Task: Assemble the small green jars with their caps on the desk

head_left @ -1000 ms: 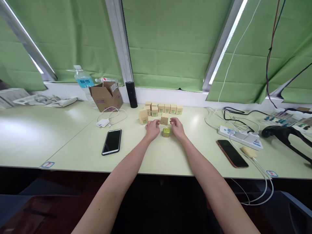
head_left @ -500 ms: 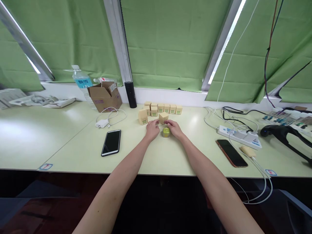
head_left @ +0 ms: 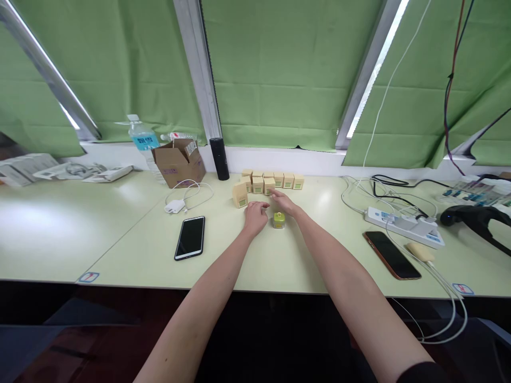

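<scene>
A small kraft cardboard box (head_left: 269, 185) stands in the front row of similar boxes. The fingertips of my right hand (head_left: 285, 203) are at its lower right side, stretched out and seemingly touching it rather than wrapped around it. My left hand (head_left: 256, 217) rests just in front of the row, fingers loosely extended to the right with nothing visible in them. Between my forearms sits a small clear jar with a yellow-green lid (head_left: 279, 220). To the left, a taller box with a slanted, opened-looking top (head_left: 240, 195) stands apart from the others.
Several small boxes (head_left: 288, 181) line the back. A black bottle (head_left: 219, 159) and an open carton (head_left: 179, 165) stand back left. One phone (head_left: 190, 237) lies left, another phone (head_left: 392, 255) right, near a power strip (head_left: 403, 226) with cables.
The small box has moved back from between both hands into the front row. My right hand has followed it; my left hand has come away from it. The camera view has shifted slightly.
</scene>
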{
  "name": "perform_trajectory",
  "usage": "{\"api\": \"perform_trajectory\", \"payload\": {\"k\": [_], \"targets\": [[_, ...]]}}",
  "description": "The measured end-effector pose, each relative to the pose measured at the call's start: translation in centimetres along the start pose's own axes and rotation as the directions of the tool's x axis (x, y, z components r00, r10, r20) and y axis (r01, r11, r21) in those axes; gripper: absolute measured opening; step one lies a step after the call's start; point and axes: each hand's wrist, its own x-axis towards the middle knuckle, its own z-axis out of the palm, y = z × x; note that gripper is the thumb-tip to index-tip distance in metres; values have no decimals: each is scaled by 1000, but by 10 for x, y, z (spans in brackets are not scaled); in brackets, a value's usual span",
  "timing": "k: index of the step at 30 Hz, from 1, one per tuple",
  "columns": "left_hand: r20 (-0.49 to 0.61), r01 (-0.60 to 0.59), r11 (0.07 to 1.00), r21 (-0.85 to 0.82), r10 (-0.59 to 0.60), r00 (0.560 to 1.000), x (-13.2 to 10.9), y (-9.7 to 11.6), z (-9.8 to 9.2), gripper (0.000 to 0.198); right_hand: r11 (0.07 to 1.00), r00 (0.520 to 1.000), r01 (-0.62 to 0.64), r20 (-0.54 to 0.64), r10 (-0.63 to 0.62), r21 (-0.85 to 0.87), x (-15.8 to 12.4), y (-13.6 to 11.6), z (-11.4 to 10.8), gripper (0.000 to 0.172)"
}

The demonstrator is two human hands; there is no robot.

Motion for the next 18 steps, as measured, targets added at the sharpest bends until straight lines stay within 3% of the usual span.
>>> {"api": "perform_trajectory", "payload": {"k": [5, 11, 14, 18], "targets": [[-5, 10, 1000, -11, -10, 1000, 0, 2, -1, 44, 1000, 999, -26, -45, 26, 6, -4, -1, -6, 33], [3, 3, 1000, -19, -3, 1000, -2, 4, -2, 42, 998, 998, -36, -46, 38, 54, 5, -4, 3, 32], [-2, -1, 999, -47, 1, 1000, -2, 4, -3, 40, 990, 991, -15, -133, 34, 140, 1, -1, -1, 31], [-143, -47, 997, -59, 38, 989, -4, 7, -12, 40, 967, 969, 38, -247, 27, 252, -24, 9, -18, 32]]}}
